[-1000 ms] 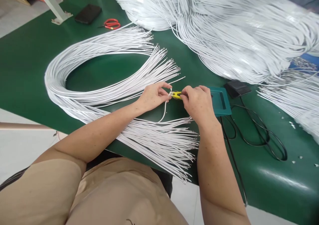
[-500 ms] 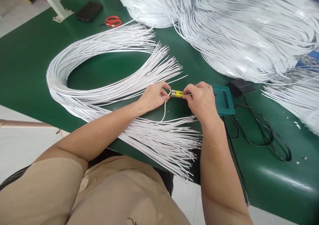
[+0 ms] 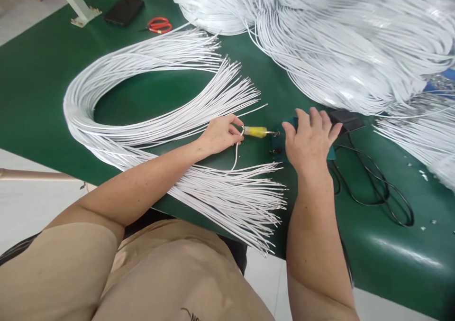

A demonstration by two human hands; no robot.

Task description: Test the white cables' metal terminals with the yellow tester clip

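Observation:
My left hand (image 3: 223, 133) is closed in a pinch on a thin white wire (image 3: 236, 155), whose loose length curves down below the fingers. At the pinched end, the metal tip of a yellow-sleeved clip (image 3: 256, 132) meets the wire; the exact contact is hidden by my fingertips. A short metal rod runs from the clip to a teal box (image 3: 279, 143). Spread open over that box, my right hand (image 3: 310, 138) covers most of it and holds nothing. White wire bundles (image 3: 234, 193) lie in front of and behind my left hand.
A looped wire bundle (image 3: 80, 98) lies to the left, with a large wire heap (image 3: 341, 41) at the back right. Red-handled scissors (image 3: 159, 25) and a black flat object (image 3: 124, 10) sit at the back. Black cable (image 3: 387, 200) coils at the right on the green table (image 3: 384, 273).
My right hand has let go of the yellow-sleeved clip, moved right and spread open over the teal box. The box sits further left against the clip's rod. My left hand keeps its pinch.

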